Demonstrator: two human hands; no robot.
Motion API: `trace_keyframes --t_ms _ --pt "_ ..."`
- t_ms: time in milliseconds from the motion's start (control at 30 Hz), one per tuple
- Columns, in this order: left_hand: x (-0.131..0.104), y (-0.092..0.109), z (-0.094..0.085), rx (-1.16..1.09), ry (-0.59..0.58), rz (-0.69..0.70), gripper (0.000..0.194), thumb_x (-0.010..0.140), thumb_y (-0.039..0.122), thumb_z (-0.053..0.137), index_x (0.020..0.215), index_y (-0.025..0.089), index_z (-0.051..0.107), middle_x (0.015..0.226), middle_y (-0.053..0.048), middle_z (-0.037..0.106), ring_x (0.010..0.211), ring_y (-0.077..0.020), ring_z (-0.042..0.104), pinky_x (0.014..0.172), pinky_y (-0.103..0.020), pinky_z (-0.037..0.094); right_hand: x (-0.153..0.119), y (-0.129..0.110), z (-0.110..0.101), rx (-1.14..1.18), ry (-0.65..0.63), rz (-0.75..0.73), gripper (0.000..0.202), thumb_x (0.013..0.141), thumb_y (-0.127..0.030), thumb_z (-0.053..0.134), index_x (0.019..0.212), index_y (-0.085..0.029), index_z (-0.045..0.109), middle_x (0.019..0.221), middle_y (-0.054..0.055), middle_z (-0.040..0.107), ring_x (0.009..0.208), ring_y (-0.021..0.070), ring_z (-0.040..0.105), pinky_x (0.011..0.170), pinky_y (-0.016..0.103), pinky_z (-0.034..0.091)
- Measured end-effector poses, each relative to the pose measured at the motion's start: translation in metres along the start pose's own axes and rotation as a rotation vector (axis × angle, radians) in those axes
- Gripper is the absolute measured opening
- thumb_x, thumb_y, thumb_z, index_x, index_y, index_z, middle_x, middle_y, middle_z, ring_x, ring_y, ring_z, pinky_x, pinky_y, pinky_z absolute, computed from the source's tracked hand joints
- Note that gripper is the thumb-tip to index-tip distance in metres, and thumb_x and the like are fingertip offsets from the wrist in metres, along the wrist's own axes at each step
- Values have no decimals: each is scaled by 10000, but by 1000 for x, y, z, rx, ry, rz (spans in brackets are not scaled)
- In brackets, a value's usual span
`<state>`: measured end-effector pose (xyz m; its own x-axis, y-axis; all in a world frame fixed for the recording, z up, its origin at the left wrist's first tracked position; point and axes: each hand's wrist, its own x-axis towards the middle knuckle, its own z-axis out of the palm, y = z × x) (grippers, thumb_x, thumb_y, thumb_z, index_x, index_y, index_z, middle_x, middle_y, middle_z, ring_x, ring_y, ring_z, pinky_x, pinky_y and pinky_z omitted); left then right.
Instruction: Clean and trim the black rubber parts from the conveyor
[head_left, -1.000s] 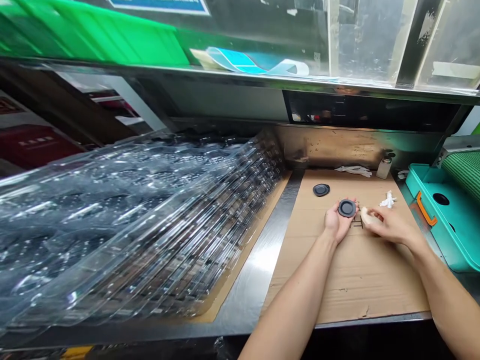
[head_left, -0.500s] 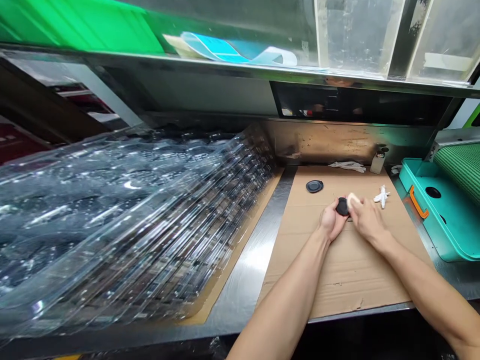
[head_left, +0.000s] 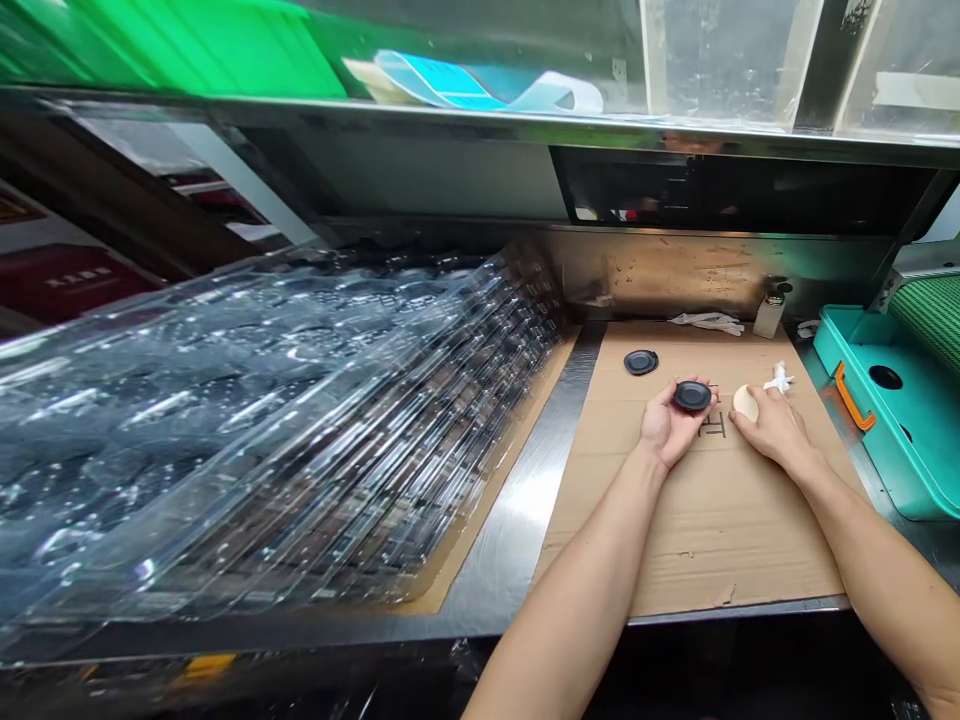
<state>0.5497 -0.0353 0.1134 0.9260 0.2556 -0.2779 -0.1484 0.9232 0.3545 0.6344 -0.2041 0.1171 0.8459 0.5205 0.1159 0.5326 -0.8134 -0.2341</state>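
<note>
My left hand holds a round black part, which rests on its fingers above the cardboard sheet. To its right, my right hand grips a round cream pad between thumb and fingers, apart from the black part. Another black part lies on the cardboard, up and left of my left hand. A crumpled white cloth sits just behind my right hand.
Stacked clear plastic trays fill the left side. A teal bin with an orange latch stands at the right. Behind the cardboard are a small bottle and a white glove-like item. A metal shelf edge crosses above.
My right hand has moved right with the cream pad, away from the black part. The black part now shows more fully on my left fingers. The whole view has shifted slightly.
</note>
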Motion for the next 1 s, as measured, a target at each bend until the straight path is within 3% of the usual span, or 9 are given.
trace_keyframes --t_ms 133,400,500,633,800,900,1000 --pt "-1 -1 2 -11 12 0 342 1044 343 418 1175 127 649 1192 -205 707 1202 -325 685 971 -510 608 2 2 1 -15 0 -10 545 961 -552 536 1364 -188 587 1313 198 594 1179 361 607 868 412 505" --pt "-4 0 3 -31 12 -33 389 1053 389 410 1068 105 674 1172 -202 707 1171 -295 693 914 -378 623 3 5 9 30 54 -56 556 938 -497 555 1392 -175 555 1274 182 604 1217 369 565 969 449 484" --pt "-4 0 3 -8 8 -26 448 1054 435 396 1102 97 687 1153 -205 710 1079 -265 711 856 -337 618 4 8 13 96 119 -107 617 885 -413 612 1436 -157 507 1298 172 578 1262 355 531 1053 441 447" --pt "-4 1 2 21 -8 -23 553 1050 514 358 1185 99 699 1042 -182 723 844 -209 692 676 -292 592 4 8 13 170 123 -144 616 858 -349 621 1437 -172 507 1275 155 534 1161 310 588 1007 397 483" --pt "-9 2 2 64 -53 -40 652 1042 570 298 1224 103 715 995 -174 721 654 -164 594 480 -250 444 3 9 12 148 112 -165 610 856 -349 617 1434 -178 524 1257 153 544 1130 314 608 973 399 501" --pt "-13 2 5 91 -99 -39 657 1038 563 284 1189 101 726 888 -154 709 589 -159 554 429 -245 367 3 8 12 136 107 -178 607 865 -358 605 1433 -159 522 1286 171 580 1160 330 609 979 409 500" --pt "-12 1 8 122 -111 -41 637 1040 549 301 1147 91 730 878 -159 709 618 -171 584 459 -253 387 3 6 10 150 83 -178 604 871 -356 595 1429 -139 516 1303 175 632 1192 333 611 1005 410 491"
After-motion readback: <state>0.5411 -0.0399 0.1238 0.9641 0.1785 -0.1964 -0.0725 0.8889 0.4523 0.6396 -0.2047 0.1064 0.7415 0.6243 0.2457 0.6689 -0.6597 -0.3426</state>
